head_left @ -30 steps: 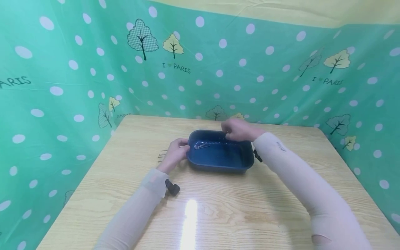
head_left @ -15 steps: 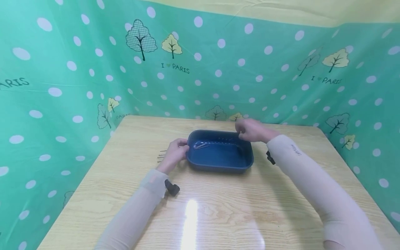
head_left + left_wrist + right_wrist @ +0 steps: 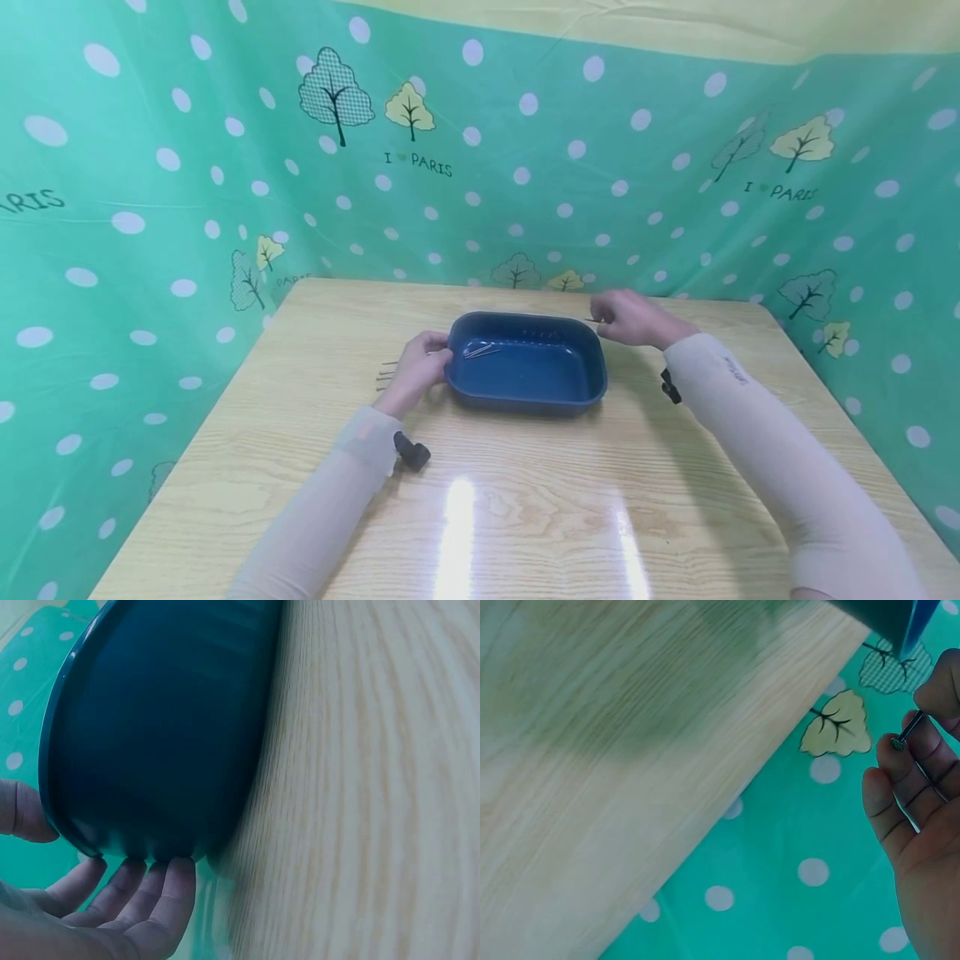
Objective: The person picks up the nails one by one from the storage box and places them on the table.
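Note:
A dark blue plastic bin stands on the table with several thin metal nails lying inside at its left end. My left hand holds that left end: in the left wrist view the thumb is at the rim and the fingertips lie against the outer wall. Past the bin's far right corner, my right hand pinches a nail between thumb and fingers, its head showing in the right wrist view. The nail's other end juts left toward the bin in the head view.
More nails lie in a row on the wooden table, left of the bin and partly behind my left hand. A green polka-dot curtain hangs along the table's back and sides.
My right hand has moved right, from over the bin's back wall to beyond its far right corner, and the nail in its fingers now shows. The left hand stays at the bin.

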